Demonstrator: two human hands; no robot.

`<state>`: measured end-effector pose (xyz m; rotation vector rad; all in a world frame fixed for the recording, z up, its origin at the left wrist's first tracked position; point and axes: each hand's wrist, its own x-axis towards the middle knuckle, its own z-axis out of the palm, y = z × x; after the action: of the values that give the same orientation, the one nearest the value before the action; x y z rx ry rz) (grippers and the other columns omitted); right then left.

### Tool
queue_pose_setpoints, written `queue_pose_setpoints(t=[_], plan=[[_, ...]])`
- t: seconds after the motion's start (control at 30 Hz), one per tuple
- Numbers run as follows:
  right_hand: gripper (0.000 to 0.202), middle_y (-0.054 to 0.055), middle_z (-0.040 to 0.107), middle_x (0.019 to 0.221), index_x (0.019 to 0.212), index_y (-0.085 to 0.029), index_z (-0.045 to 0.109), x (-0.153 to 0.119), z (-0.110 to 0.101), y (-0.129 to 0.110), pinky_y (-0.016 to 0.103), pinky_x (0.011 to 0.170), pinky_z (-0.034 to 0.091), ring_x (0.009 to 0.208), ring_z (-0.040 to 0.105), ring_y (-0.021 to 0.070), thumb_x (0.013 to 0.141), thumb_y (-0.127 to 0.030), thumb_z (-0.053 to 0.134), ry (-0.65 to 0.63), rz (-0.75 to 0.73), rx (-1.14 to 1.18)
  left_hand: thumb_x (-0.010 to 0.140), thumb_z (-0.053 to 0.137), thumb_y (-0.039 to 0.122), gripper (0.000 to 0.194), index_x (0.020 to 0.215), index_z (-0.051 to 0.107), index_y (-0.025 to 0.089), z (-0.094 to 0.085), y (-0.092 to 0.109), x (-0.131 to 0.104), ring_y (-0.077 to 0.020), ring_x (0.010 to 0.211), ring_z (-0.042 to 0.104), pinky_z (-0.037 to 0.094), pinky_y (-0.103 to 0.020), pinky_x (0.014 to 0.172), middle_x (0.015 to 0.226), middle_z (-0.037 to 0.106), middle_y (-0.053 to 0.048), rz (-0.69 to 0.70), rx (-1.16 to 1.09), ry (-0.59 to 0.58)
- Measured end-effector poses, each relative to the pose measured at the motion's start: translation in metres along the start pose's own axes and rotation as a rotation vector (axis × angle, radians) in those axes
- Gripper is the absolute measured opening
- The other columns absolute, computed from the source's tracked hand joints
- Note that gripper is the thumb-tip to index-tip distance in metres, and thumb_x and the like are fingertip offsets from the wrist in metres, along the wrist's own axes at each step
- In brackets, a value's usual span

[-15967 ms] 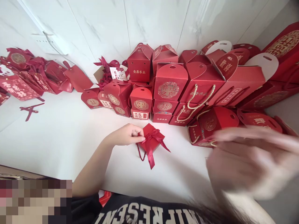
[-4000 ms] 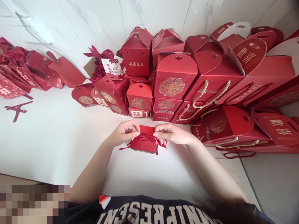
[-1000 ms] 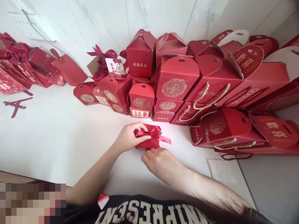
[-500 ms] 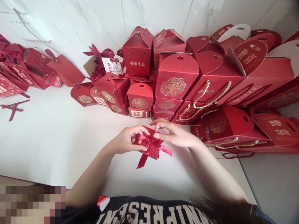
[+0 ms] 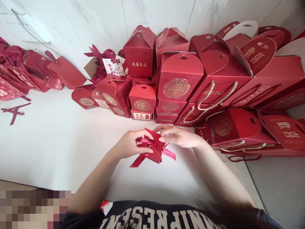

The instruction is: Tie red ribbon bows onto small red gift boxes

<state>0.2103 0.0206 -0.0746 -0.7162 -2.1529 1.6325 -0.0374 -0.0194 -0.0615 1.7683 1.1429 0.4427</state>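
In front of me on the table is a small red gift box (image 5: 156, 156) with a red ribbon bow (image 5: 153, 145) tied on its top. The bow's two tails spread to the lower left and to the right. My left hand (image 5: 133, 143) pinches the bow's left loop between thumb and fingers. From the other side my right hand (image 5: 182, 136) is closed at the bow's right loop, thumb and index finger at the box's upper right edge. Part of that loop is hidden behind the right fingers.
Stacks of red gift boxes (image 5: 182, 76) stand along the tiled wall, some with gold rope handles (image 5: 215, 101). Red ribbon bags (image 5: 35, 68) and a loose ribbon bow (image 5: 14, 111) lie at the left on the white table (image 5: 59, 136). Another person's pixelated head (image 5: 33, 210) is at the lower left.
The bow's lower tail has swung to the left. My left fingers have shifted slightly on the loop, and my right fingers have lowered a little towards the box.
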Motion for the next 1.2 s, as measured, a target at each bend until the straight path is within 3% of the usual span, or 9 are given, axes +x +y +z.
queue_pose_setpoints(t=[0.33, 0.53, 0.73, 0.9, 1.03, 1.2], plan=[[0.037, 0.008, 0.051, 0.120, 0.078, -0.016, 0.064, -0.003, -0.005, -0.001, 0.035, 0.107, 0.035, 0.123, 0.047, 0.0187, 0.096, -0.045, 0.051, -0.023, 0.049, -0.131, 0.069, 0.080, 0.041, 0.037, 0.095, 0.064, 0.021, -0.003, -0.004, 0.001, -0.0074, 0.055, 0.038, 0.032, -0.020, 0.053, 0.066, 0.052, 0.006, -0.012, 0.004, -0.001], [0.038, 0.008, 0.052, 0.111, 0.074, -0.017, 0.062, -0.003, -0.005, 0.000, 0.036, 0.107, 0.037, 0.125, 0.046, 0.0199, 0.095, -0.047, 0.052, -0.002, 0.048, -0.121, 0.069, 0.079, 0.044, 0.038, 0.096, 0.063, 0.022, -0.002, -0.004, 0.000, -0.0084, 0.054, 0.039, 0.033, -0.020, 0.053, 0.063, 0.050, 0.006, -0.029, 0.050, 0.029], [0.034, 0.009, 0.052, 0.126, 0.078, -0.017, 0.066, -0.010, -0.005, -0.014, 0.039, 0.109, 0.035, 0.126, 0.048, 0.0201, 0.097, -0.041, 0.052, 0.057, 0.001, -0.185, 0.071, 0.078, 0.043, 0.038, 0.098, 0.063, 0.022, 0.001, -0.003, -0.005, -0.0080, 0.056, 0.042, 0.038, -0.020, 0.055, 0.074, 0.061, 0.003, 0.051, 0.133, 0.094], [0.031, 0.008, 0.054, 0.125, 0.088, -0.018, 0.068, -0.012, -0.008, -0.014, 0.037, 0.104, 0.041, 0.114, 0.056, 0.0185, 0.098, -0.041, 0.050, 0.076, 0.003, -0.170, 0.068, 0.082, 0.040, 0.047, 0.102, 0.055, 0.022, 0.000, -0.006, -0.002, -0.0087, 0.061, 0.051, 0.042, -0.021, 0.058, 0.084, 0.064, 0.001, 0.015, -0.107, 0.032], [0.033, 0.009, 0.055, 0.122, 0.084, -0.016, 0.067, -0.009, -0.011, -0.007, 0.038, 0.103, 0.042, 0.112, 0.057, 0.0189, 0.097, -0.042, 0.050, 0.047, 0.012, -0.125, 0.070, 0.081, 0.034, 0.048, 0.103, 0.049, 0.021, -0.003, -0.006, 0.002, -0.0115, 0.067, 0.059, 0.045, -0.022, 0.062, 0.085, 0.067, -0.001, -0.018, -0.296, -0.017], [0.035, 0.008, 0.057, 0.119, 0.079, -0.016, 0.064, -0.006, -0.011, -0.004, 0.034, 0.100, 0.042, 0.110, 0.057, 0.0184, 0.095, -0.044, 0.053, 0.038, 0.025, -0.077, 0.088, 0.061, 0.036, 0.022, 0.099, 0.052, 0.020, -0.004, -0.005, 0.003, -0.0064, 0.051, 0.047, 0.035, -0.018, 0.050, 0.070, 0.061, 0.003, -0.039, -0.336, 0.017]])
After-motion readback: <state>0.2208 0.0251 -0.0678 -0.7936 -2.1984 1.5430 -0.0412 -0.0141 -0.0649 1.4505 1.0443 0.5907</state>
